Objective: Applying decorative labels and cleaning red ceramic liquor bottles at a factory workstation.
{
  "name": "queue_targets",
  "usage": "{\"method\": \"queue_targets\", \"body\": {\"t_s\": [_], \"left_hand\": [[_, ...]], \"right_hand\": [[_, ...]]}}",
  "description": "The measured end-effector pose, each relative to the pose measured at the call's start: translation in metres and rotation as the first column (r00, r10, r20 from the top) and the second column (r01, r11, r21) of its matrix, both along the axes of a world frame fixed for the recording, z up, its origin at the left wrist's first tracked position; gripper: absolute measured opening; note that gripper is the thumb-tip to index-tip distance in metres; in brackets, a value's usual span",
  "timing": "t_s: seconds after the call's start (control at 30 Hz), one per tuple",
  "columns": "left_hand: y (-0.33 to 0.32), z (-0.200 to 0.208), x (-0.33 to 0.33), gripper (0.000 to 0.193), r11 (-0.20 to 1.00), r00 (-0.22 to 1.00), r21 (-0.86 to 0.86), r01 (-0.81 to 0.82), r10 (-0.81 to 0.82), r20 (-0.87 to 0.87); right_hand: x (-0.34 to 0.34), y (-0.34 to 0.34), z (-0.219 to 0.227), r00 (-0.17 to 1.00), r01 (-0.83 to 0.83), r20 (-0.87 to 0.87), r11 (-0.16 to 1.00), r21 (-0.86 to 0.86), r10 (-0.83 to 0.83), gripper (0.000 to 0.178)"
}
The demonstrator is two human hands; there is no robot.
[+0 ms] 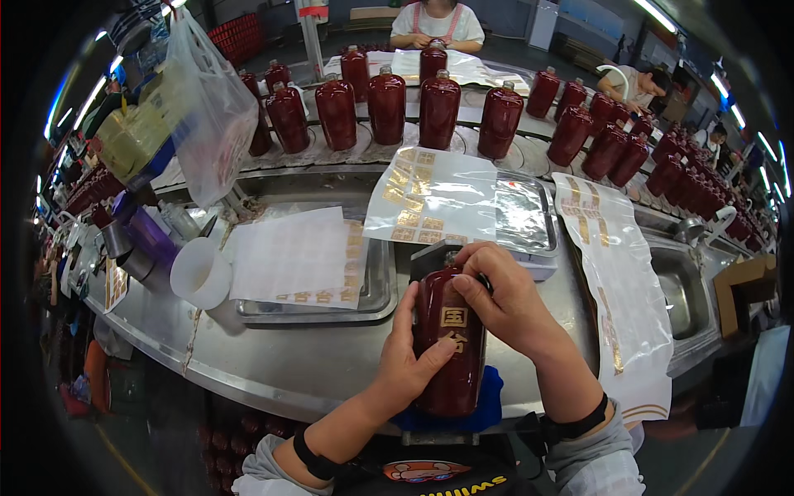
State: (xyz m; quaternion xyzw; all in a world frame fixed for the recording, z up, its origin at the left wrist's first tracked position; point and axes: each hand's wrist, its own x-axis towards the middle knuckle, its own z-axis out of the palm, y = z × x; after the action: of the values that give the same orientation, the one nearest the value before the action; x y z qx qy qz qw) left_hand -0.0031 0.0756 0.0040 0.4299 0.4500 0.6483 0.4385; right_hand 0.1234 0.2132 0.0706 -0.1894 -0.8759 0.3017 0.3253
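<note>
At the near edge of the steel bench [285, 360], the dark-red bottle [451, 388] is grasped, left hand [404, 360] on its flank, right hand [506, 299] at its shoulder. Light, even thumb pressure should keep the gold characters [454, 318] straight.

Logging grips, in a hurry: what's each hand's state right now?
Left hand: holding the glossy dark-red bottle.
Right hand: curled at the bottle's shoulder; whether it grips cannot be told.
</note>
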Motion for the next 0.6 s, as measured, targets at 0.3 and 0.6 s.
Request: {"method": "queue_targets", "body": {"t_s": [0.3,0.6], "left_hand": [[-0.003,0.001,-0.007,0.075,0.996,0.98,0.007,0.094,-0.094,0.174],[-0.005,0.009,-0.006,0.077,0.993,0.962,-0.006,0.118,-0.113,0.247]], "right_hand": [[0.031,-0.028,-0.018,0.99,0.141,0.034,0.973,-0.182,-0.137,0.048],[0.035,-0.041,-0.044,0.994,0.047,-0.057,0.855,-0.516,-0.089,0.085]]}}
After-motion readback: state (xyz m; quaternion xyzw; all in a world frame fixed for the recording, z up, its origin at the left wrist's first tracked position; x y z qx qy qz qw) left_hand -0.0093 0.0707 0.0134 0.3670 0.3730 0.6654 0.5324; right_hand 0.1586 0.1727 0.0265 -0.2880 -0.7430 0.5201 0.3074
